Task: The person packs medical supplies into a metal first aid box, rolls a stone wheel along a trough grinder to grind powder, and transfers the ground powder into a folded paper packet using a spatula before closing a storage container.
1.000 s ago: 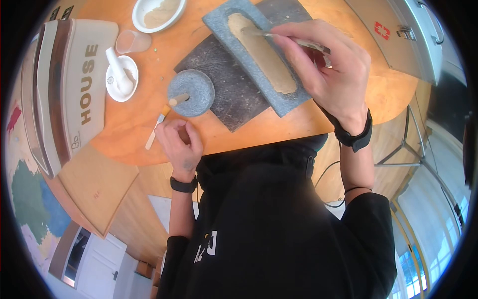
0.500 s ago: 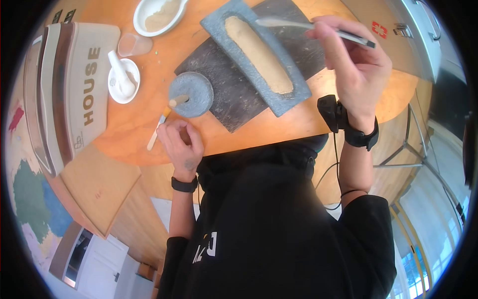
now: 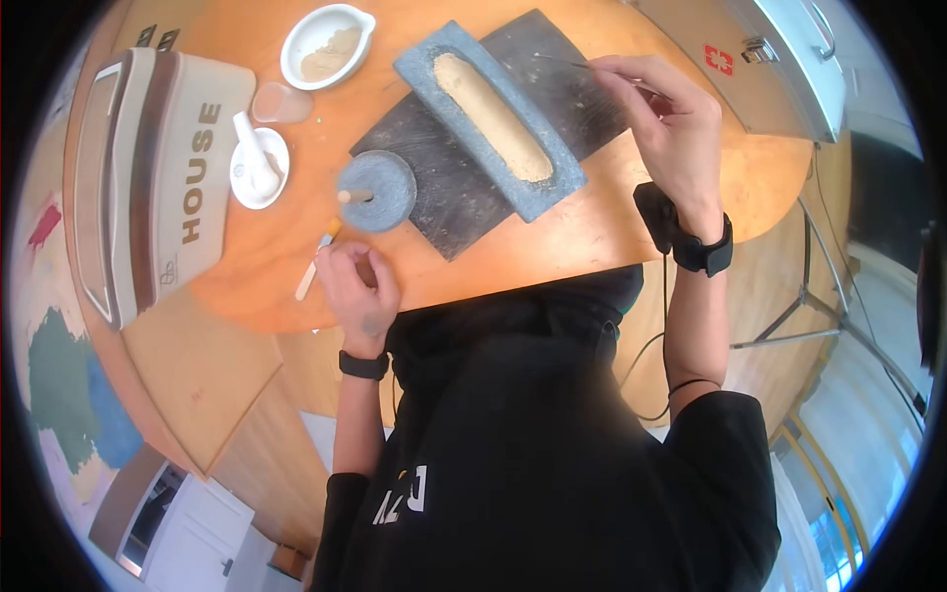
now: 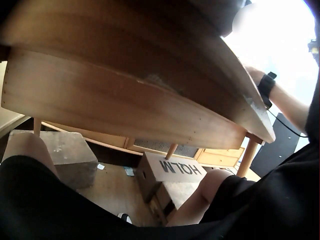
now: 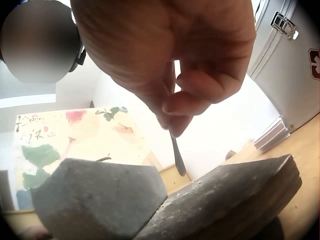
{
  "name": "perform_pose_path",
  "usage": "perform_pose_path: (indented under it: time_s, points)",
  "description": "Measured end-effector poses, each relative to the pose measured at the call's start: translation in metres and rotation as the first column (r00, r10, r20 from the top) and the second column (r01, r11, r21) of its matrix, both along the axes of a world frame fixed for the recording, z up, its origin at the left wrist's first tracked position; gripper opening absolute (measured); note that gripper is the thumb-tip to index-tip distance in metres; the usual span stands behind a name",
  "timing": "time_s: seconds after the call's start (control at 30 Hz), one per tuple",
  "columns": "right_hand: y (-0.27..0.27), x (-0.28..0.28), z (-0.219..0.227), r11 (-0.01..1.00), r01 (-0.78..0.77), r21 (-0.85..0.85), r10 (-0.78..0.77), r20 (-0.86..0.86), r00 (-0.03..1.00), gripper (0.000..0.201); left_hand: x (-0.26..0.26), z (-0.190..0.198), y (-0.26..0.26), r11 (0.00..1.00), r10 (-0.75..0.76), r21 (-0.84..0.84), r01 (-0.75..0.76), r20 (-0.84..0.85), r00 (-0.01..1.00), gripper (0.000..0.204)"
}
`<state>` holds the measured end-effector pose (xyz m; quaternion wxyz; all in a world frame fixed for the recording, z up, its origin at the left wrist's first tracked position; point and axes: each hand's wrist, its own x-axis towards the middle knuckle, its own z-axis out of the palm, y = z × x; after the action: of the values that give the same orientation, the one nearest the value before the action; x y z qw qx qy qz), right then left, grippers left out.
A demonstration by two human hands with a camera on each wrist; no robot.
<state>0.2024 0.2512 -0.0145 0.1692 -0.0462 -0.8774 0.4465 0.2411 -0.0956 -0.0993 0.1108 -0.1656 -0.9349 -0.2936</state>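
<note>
Metal spatula (image 3: 565, 62) – pinched in the right hand (image 3: 681, 128), tip above the dark slab (image 3: 444, 197).
Likely light, stiff, smooth enough to twist; best held mid-handle. Beside it, stone trough (image 3: 456, 118) lies across the slab: probably heavy, rigid, chips if knocked – take both long sides, level, as the powder (image 3: 493, 118) looks loose. Left hand (image 3: 357, 291) rests loosely curled, empty, near the brush (image 3: 307, 278).
</note>
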Motion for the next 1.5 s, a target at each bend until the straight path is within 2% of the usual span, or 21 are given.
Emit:
perform_pose_path:
  time_s: [0.1,0.17,0.2,0.23,0.3,0.33,0.4,0.43,0.53,0.63,0.83,0.93,1.0,1.03,1.1,1.13,1.2,1.27,1.33,1.5]
  points:
    - [0.007,0.003,0.0,0.999,0.03,0.03,-0.03,-0.004,1.0,0.012,0.002,0.001,0.001,0.999,0.049,0.023,-0.049,0.003,0.999,0.014]
    - [0.014,0.005,-0.01,0.969,0.158,-0.192,-0.166,-0.024,0.986,0.017,0.002,0.004,0.0,0.998,0.019,0.057,-0.016,-0.049,0.999,0.016]
    - [0.018,0.006,-0.014,0.97,0.141,-0.199,-0.152,-0.042,0.987,0.017,0.005,0.009,0.001,0.998,0.032,0.053,-0.029,-0.068,0.997,0.016]
    - [0.023,0.007,-0.02,0.906,0.147,-0.396,-0.165,-0.012,0.986,0.021,0.008,0.014,0.003,0.999,0.01,0.052,-0.007,-0.066,0.998,0.017]
    - [0.032,0.011,-0.037,0.695,0.139,-0.705,-0.123,0.074,0.99,0.028,0.014,0.025,0.013,0.994,-0.042,0.096,0.045,-0.041,0.998,0.024]
    - [0.029,0.011,-0.042,0.699,0.128,-0.704,-0.118,0.062,0.991,0.028,0.015,0.031,0.018,0.994,-0.036,0.099,0.041,-0.052,0.998,0.024]
    - [0.027,0.015,-0.05,0.523,0.12,-0.844,-0.07,0.098,0.993,0.028,0.016,0.037,0.028,0.985,-0.159,0.067,0.162,-0.055,0.986,0.031]
    - [0.027,0.015,-0.052,0.518,0.113,-0.848,-0.085,0.081,0.993,0.027,0.016,0.037,0.033,0.98,-0.179,0.072,0.184,-0.07,0.981,0.038]
    - [0.03,0.014,-0.053,0.513,0.131,-0.848,-0.076,0.107,0.991,0.027,0.014,0.038,0.045,0.978,-0.207,0.021,0.21,-0.094,0.974,0.038]
    - [0.027,0.018,-0.051,0.575,0.147,-0.805,-0.048,0.147,0.988,0.027,0.012,0.029,0.051,0.981,-0.186,0.033,0.19,-0.115,0.976,0.04]
    - [0.014,0.042,-0.045,0.61,0.115,-0.784,-0.016,0.133,0.991,0.027,0.02,0.026,0.047,0.981,-0.11,0.145,0.129,-0.137,0.984,0.038]
    - [0.006,0.049,-0.032,0.616,0.104,-0.781,0.012,0.141,0.99,0.026,0.026,0.027,0.037,0.986,-0.083,0.132,0.099,-0.121,0.989,0.035]
    - [0.004,0.047,-0.023,0.769,-0.01,-0.639,-0.016,-0.034,0.999,0.026,0.031,0.024,0.032,0.985,-0.082,0.144,0.095,-0.095,0.992,0.032]
    - [0.001,0.043,-0.014,0.771,-0.008,-0.637,-0.015,-0.03,0.999,0.026,0.032,0.022,0.029,0.984,-0.086,0.153,0.096,-0.07,0.994,0.029]
    - [-0.009,0.031,0.005,0.914,-0.08,-0.398,0.038,-0.113,0.993,0.022,0.032,0.017,0.025,0.982,-0.073,0.168,0.082,-0.056,0.996,0.027]
    - [-0.013,0.024,0.01,0.916,-0.078,-0.394,0.037,-0.111,0.993,0.022,0.032,0.014,0.024,0.981,-0.061,0.18,0.068,-0.044,0.997,0.026]
    - [-0.022,0.008,0.019,0.978,-0.169,-0.123,0.144,-0.189,0.971,0.018,0.028,0.011,0.026,0.981,-0.048,0.185,0.058,-0.057,0.997,0.025]
    - [-0.031,0.0,0.028,0.979,-0.183,-0.086,0.164,-0.192,0.968,0.015,0.024,0.006,0.025,0.981,-0.035,0.188,0.047,-0.068,0.997,0.024]
    - [-0.032,-0.01,0.029,0.966,-0.254,0.043,0.257,-0.251,0.933,0.016,0.02,0.001,0.024,0.981,-0.018,0.19,0.031,-0.068,0.997,0.024]
    - [-0.037,-0.001,0.03,0.966,-0.238,0.099,0.254,-0.204,0.945,0.013,0.017,-0.003,0.023,0.982,-0.022,0.185,0.041,-0.1,0.995,0.022]
